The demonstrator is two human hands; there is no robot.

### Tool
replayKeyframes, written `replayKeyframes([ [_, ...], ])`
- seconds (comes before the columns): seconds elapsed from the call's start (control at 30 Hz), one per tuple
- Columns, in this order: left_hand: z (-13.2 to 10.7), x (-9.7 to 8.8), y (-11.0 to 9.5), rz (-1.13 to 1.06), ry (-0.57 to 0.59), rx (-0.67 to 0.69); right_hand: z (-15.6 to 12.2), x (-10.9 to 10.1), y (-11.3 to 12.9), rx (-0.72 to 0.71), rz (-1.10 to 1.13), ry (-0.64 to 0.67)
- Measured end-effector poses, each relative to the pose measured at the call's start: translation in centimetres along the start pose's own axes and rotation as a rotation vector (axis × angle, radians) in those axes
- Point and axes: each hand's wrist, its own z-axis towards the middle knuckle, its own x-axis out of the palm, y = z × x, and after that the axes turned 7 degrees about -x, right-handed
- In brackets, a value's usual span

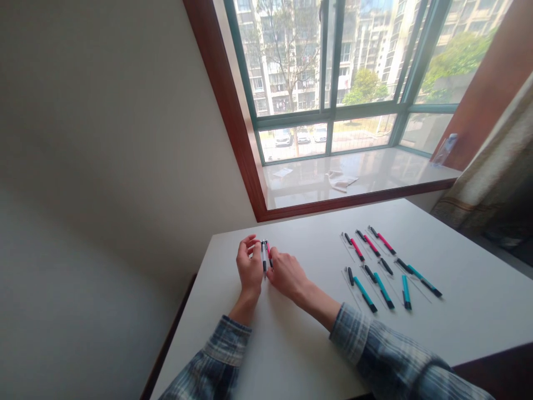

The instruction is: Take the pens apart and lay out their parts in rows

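Note:
My left hand rests on the white table at its left part. Its fingers are curved and apart, and the hand lies right beside a white-and-black pen. A pink-and-black pen lies close along the right of the white one. My right hand has its fingers closed on the pink pen, hiding part of its barrel. Whether the left hand touches the white pen is hard to see.
To the right lie three pink pen barrels and several teal pen barrels, with black grips, thin refills and springs. Behind the table is a window sill with a crumpled cloth and a clear bottle. A curtain hangs right.

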Motion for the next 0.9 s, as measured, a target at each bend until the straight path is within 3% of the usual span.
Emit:
replayKeyframes([
  [0.3, -0.6, 0.2, -0.8, 0.018, 0.021, -0.013, -0.2, 0.2, 0.3, -0.092, 0.004, 0.001],
  [0.53, 0.0, -0.1, 0.4, 0.051, 0.061, 0.023, -0.9, -1.3, -1.0, -0.114, -0.028, -0.025],
  [0.7, 0.6, -0.7, 1.5, 0.099, 0.117, 0.078, -2.5, -4.6, -5.5, -0.05, -0.026, -0.11],
  [0.9, 1.0, -1.8, 3.1, 0.12, 0.185, 0.096, -4.6, -8.7, -13.0, -0.042, 0.037, -0.044],
])
